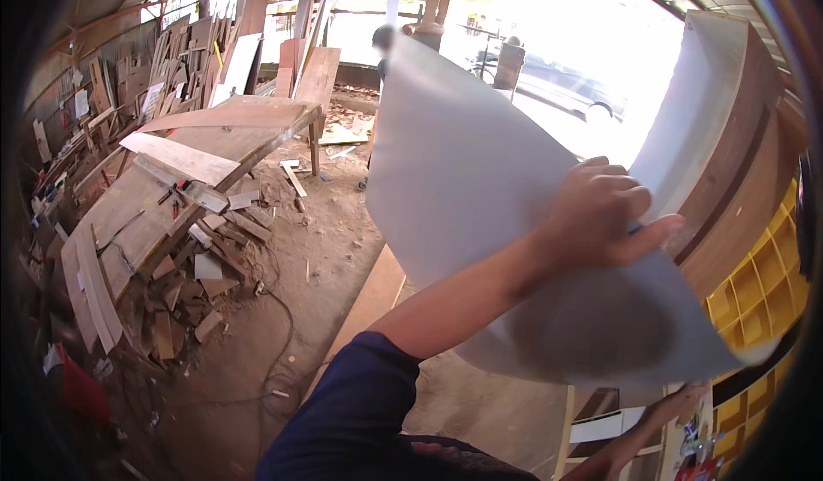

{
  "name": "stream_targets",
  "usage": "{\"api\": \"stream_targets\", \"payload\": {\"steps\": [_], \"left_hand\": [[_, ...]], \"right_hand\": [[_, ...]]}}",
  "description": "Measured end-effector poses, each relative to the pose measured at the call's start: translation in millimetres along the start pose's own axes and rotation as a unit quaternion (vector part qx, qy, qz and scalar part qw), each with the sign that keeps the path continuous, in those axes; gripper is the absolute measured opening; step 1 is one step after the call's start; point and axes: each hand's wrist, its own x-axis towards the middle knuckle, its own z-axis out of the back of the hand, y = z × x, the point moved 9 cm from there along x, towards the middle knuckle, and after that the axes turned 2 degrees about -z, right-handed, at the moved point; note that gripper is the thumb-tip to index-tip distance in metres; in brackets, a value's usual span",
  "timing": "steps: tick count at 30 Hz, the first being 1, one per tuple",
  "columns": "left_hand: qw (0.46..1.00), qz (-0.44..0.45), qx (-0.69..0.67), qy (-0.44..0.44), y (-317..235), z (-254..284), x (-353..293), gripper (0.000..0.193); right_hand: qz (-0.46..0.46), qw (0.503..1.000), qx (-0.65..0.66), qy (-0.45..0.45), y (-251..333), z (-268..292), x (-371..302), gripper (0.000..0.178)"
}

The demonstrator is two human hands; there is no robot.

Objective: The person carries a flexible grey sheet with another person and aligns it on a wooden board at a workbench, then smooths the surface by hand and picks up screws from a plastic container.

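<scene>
A large, thin, flexible pale grey sheet [463, 164] rises tilted and bowed in front of me, filling the middle of the view. My left hand [600, 211] is across it near its right side, its fingers curled and the thumb pointing right. A small bluish bit shows beneath those fingers, too little to name. My right hand [688, 393] is low at the right, just under the sheet's bottom edge; its fingers are mostly hidden. A dark shadow falls on the sheet's lower part.
On the left stands a wooden worktable [171, 215] with boards and tools. Wood offcuts [214, 267] and a cable [287, 335] lie beside it. A tall wooden cabinet-like piece [729, 147] and a yellow grid panel [759, 279] stand at the right. A wooden frame [570, 421] is below the sheet.
</scene>
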Motion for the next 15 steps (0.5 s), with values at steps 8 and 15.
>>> {"api": "stream_targets", "payload": {"steps": [8,15], "left_hand": [[0.999,0.004,0.034,0.025,2.4,-175.5,32.2,0.043],[0.983,0.033,0.012,0.178,55.1,-246.7,49.4,0.029]], "right_hand": [[0.421,0.858,-0.019,0.293,304.7,-172.7,21.1,0.086],[0.258,0.839,0.078,0.473,237.3,-289.6,80.2,0.117]]}}
